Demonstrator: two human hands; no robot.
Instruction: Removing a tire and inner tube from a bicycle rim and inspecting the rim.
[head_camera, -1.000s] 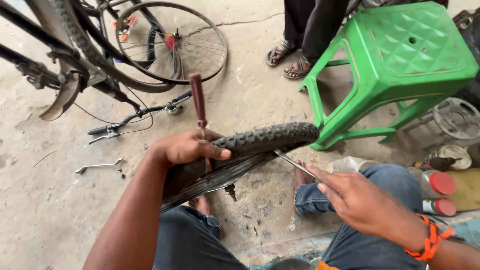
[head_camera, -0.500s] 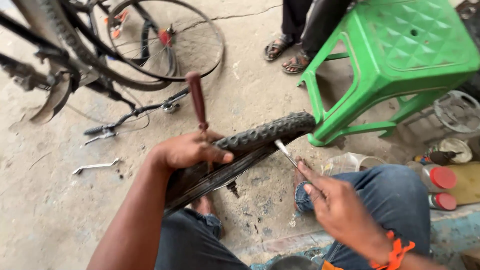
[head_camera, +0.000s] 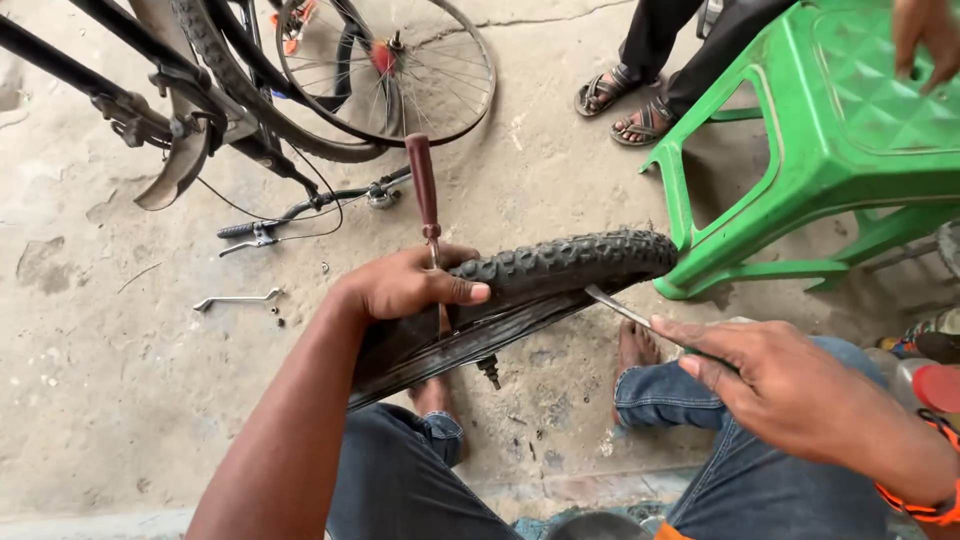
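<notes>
The left hand (head_camera: 410, 285) is clamped on a knobby black tyre (head_camera: 560, 265) that rests across the person's knees above the concrete floor (head_camera: 90, 400), pinning a red-handled screwdriver (head_camera: 424, 195) whose shaft is wedged at the rim. The right hand (head_camera: 790, 390) is closed around a flat metal lever (head_camera: 625, 310), its tip tucked under the tyre's edge. The lever could likely slip off the smooth rim and jab the left hand's fingers, or pinch the soft tube inside, if it is pushed too hard. The rubber looks stiff and blocky in tread, the lever thin and shiny. A ribbed green plastic stool (head_camera: 850, 140) stands just beside the tyre, and a spoked wheel (head_camera: 400, 60) lies beyond.
</notes>
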